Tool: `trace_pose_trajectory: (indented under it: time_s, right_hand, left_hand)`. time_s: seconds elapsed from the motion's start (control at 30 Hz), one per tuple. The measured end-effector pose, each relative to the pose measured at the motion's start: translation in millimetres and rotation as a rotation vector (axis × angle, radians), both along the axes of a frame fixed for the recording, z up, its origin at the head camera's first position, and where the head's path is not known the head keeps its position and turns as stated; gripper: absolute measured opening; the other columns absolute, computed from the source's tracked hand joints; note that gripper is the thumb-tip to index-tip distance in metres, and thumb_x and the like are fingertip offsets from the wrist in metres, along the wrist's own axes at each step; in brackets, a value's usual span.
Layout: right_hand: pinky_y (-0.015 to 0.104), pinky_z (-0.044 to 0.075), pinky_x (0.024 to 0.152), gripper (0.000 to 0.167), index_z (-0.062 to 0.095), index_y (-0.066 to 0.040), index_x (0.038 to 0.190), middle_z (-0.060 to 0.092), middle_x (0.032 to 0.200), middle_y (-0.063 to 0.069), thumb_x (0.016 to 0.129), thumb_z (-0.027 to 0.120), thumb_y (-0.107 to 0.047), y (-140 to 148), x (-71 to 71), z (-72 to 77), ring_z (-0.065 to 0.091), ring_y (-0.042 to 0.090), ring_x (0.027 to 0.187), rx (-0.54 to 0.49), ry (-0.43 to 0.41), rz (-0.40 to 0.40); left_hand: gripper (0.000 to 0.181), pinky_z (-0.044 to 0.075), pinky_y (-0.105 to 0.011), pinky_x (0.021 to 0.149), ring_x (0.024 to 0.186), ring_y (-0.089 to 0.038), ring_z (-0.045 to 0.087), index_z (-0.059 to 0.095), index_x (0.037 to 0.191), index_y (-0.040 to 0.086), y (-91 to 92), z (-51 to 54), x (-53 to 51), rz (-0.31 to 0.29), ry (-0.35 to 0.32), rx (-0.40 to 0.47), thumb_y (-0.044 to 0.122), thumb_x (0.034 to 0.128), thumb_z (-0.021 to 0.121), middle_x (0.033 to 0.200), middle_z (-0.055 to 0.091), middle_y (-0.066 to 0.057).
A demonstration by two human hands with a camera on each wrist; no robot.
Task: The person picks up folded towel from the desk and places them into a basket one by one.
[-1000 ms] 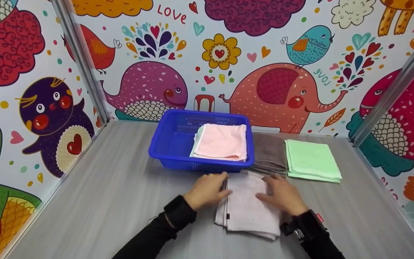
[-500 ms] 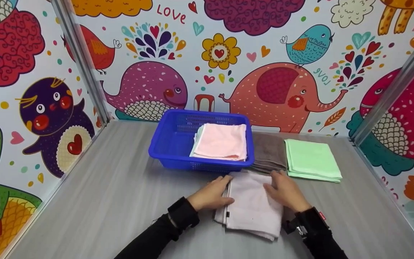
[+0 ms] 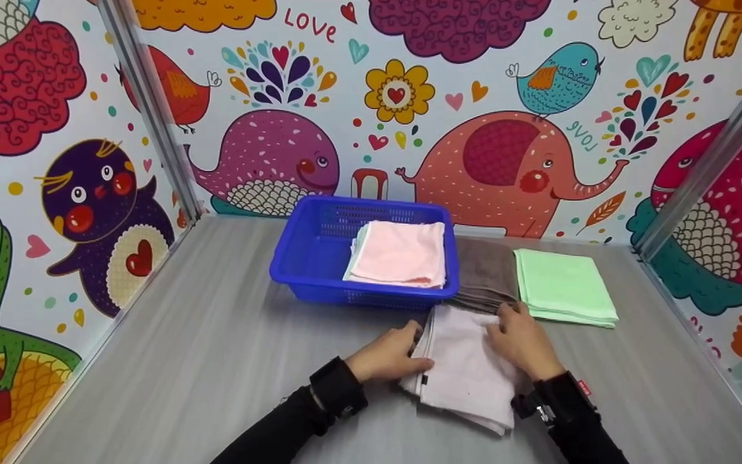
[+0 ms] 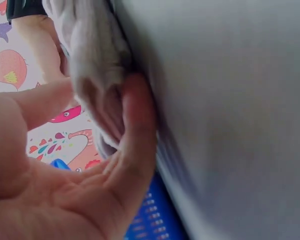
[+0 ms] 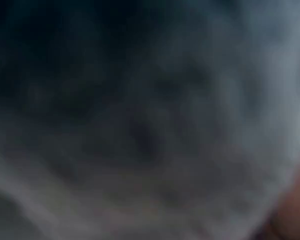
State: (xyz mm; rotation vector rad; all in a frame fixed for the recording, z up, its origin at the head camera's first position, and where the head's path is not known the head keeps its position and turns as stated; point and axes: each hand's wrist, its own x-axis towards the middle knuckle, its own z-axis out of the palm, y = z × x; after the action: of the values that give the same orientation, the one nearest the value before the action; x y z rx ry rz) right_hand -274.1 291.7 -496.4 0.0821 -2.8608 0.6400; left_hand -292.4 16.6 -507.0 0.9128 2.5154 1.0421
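A folded pale pink-grey cloth (image 3: 467, 367) with a small dark tag lies on the table between both hands. The left hand (image 3: 387, 354) grips its left edge; in the left wrist view the cloth's folded layers (image 4: 97, 65) sit between the thumb and fingers of the left hand (image 4: 90, 185). The right hand (image 3: 525, 341) holds the upper right edge, its fingertips near the brown cloth. The right wrist view is a dark blur of fabric (image 5: 140, 140), with a bit of skin at the lower right.
Behind the hands stands a blue basket (image 3: 319, 293) holding a light pink folded cloth (image 3: 400, 251) on others. Right of it lie a folded brown cloth (image 3: 487, 270) and a folded green cloth (image 3: 564, 283). Patterned panels with metal posts enclose the table (image 3: 216, 361).
Both hands and the pale cloth have shifted slightly to the right. The right hand's fingers are more bent at the cloth's edge.
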Motion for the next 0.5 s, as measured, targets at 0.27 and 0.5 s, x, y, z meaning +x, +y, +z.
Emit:
trace_pose_trajectory:
  time_s: [0.27, 0.5]
  right_hand:
    - [0.041, 0.050, 0.076, 0.017, 0.068, -0.009, 0.100, 0.058, 0.098, 0.005, 0.085, 0.076, -0.005, -7, -0.4, -3.8, 0.055, 0.019, 0.084, -0.047, 0.004, 0.280]
    - [0.037, 0.057, 0.081, 0.019, 0.065, -0.014, 0.109, 0.057, 0.108, -0.001, 0.093, 0.072, -0.006, -22, 1.6, -12.1, 0.061, 0.014, 0.091, -0.060, 0.067, 0.549]
  left_hand:
    - [0.065, 0.057, -0.034, 0.081, 0.089, -0.023, 0.069, 0.055, 0.125, -0.007, -7.8, 2.2, 0.2, 0.129, -0.012, -0.056, 0.036, 0.0836, 0.081, 0.099, 0.070, -0.014]
    - [0.091, 0.056, -0.048, 0.097, 0.112, -0.036, 0.067, 0.051, 0.138, -0.011, -13.0, 6.3, -0.7, 0.206, -0.004, -0.104, 0.050, 0.0803, 0.083, 0.124, 0.067, -0.027]
